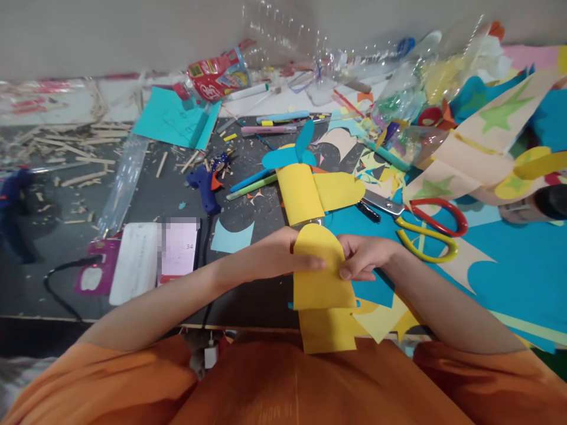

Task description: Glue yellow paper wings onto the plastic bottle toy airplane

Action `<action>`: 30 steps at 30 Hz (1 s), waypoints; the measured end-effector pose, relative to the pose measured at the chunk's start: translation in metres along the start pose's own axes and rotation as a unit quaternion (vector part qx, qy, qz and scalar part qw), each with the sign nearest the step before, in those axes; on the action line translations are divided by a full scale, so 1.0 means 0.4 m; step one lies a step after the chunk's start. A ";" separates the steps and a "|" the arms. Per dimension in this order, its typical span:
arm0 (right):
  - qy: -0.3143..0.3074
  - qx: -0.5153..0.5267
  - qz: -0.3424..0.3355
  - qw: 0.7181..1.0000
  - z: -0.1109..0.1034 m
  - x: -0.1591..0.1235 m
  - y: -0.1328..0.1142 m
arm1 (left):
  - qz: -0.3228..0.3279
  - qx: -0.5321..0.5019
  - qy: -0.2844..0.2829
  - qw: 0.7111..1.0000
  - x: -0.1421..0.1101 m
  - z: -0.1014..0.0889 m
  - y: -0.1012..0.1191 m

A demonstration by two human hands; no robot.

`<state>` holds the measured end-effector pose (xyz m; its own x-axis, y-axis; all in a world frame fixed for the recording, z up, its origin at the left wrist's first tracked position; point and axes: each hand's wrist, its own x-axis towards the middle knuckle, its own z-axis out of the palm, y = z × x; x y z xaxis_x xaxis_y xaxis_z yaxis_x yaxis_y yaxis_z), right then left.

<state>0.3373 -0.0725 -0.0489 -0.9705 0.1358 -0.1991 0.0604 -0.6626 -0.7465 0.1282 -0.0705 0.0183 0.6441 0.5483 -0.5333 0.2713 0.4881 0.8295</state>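
My left hand (283,254) and my right hand (361,257) both pinch a yellow paper piece (321,277) with a rounded top, held over the table's front edge. Under it hangs a second yellow sheet (328,330). Just beyond my hands lies a bottle wrapped in yellow paper (301,192) with a yellow wing (339,190) and a blue paper propeller (296,150). Scissors with red and yellow handles (420,221) lie to the right of it.
A blue glue gun (204,186) lies left of centre with its cord. Wooden sticks (75,153) are scattered at far left. Coloured paper scraps, pens, clear plastic bottles (283,29) and blue sheets (514,277) cover the back and right. A phone (179,248) lies near the front.
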 end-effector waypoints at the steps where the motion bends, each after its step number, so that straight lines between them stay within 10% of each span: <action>1: 0.005 0.010 -0.016 1.000 0.000 -0.002 -0.002 | -0.004 -0.020 0.021 1.000 -0.005 -0.003 -0.001; 4: 0.099 0.075 -0.115 0.986 -0.005 -0.006 -0.018 | 0.015 -0.095 0.178 0.979 -0.023 -0.032 -0.004; 10: 0.323 0.155 -0.199 0.912 -0.026 -0.007 -0.042 | 0.196 -0.230 0.461 0.835 -0.020 -0.100 -0.050; 16: 0.361 0.071 -0.035 0.929 -0.012 -0.015 -0.049 | 0.242 -0.226 0.494 0.804 0.016 -0.099 -0.102; 21: 0.407 0.145 -0.074 0.899 -0.003 -0.006 -0.057 | 0.204 -0.281 0.471 0.811 0.018 -0.091 -0.102; 30: 0.474 0.085 -0.154 0.863 0.005 0.026 -0.045 | 0.212 -0.464 0.452 0.732 0.015 -0.075 -0.080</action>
<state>0.3257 -0.0606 -0.0362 -0.3037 0.8127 -0.4974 -0.2791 -0.5750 -0.7691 0.1020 -0.0627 -0.0164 -0.3199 0.8042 -0.5010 -0.6892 0.1653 0.7054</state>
